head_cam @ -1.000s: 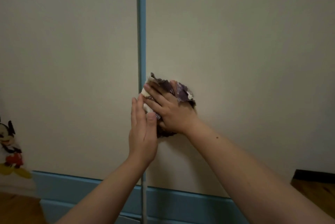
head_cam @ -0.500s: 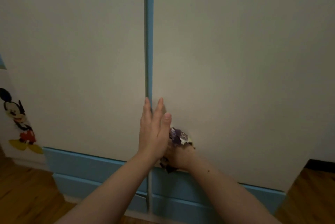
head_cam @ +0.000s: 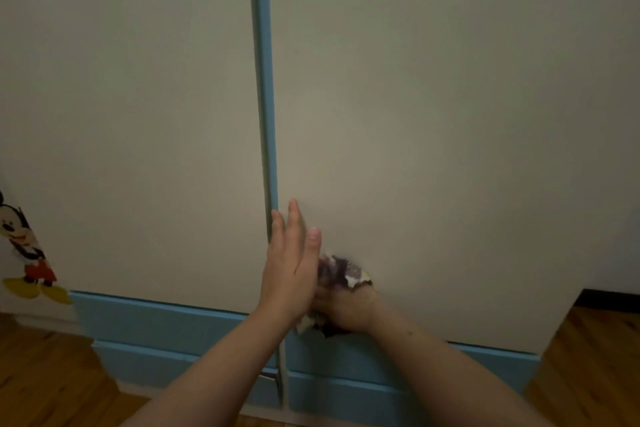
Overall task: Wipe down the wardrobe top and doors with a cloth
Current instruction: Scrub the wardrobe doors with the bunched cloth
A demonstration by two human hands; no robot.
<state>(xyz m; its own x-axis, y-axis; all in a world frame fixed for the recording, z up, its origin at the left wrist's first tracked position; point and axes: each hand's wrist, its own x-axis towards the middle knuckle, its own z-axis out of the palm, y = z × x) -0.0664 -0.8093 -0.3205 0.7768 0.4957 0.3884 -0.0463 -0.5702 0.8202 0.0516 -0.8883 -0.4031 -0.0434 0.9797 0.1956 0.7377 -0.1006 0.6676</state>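
Observation:
Two cream wardrobe doors fill the view, the left door (head_cam: 138,132) and the right door (head_cam: 433,115), split by a blue vertical edge strip (head_cam: 264,80). My right hand (head_cam: 346,309) presses a crumpled purple and white cloth (head_cam: 337,274) against the bottom of the right door, just above the blue base (head_cam: 173,326). My left hand (head_cam: 291,267) stands flat with straight fingers against the door edge at the blue strip, partly covering the cloth and my right hand's fingers.
A cartoon mouse sticker (head_cam: 24,246) is on the panel at the far left. Wooden floor (head_cam: 45,378) lies below the wardrobe on both sides. A dark skirting strip (head_cam: 609,298) shows at the right.
My right hand has slid the cloth down the right door from mid-height to just above the blue base. My left hand followed down along the door edge, and the view tilted lower.

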